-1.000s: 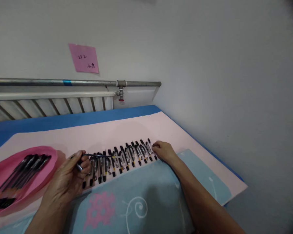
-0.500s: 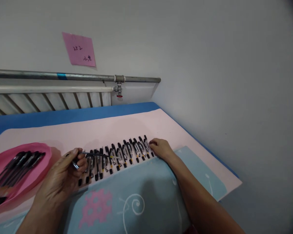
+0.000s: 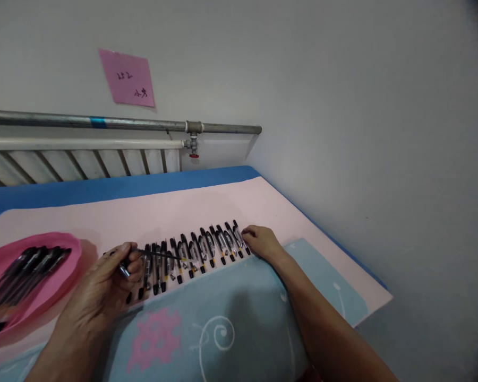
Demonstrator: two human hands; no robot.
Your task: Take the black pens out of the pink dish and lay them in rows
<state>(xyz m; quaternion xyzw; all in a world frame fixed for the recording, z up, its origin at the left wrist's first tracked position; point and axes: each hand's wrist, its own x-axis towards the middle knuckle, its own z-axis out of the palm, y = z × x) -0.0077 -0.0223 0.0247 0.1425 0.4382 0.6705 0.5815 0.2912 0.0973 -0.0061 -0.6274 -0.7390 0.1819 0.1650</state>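
A row of several black pens lies side by side on the pink sheet, along the far edge of a light blue cloth. My left hand is at the row's left end and pinches a thin pen refill that points right across the pens. My right hand rests at the row's right end, its fingers curled and touching the last pen.
A pink tray with several more black pens sits at the left edge. Beyond the pink sheet run a blue surface, a radiator and a metal pipe. A pink note hangs on the wall. The wall stands close on the right.
My left hand has drawn the refill slightly left, so less of it reaches across the pens. The view has shifted a little; my right hand stays at the row's end.
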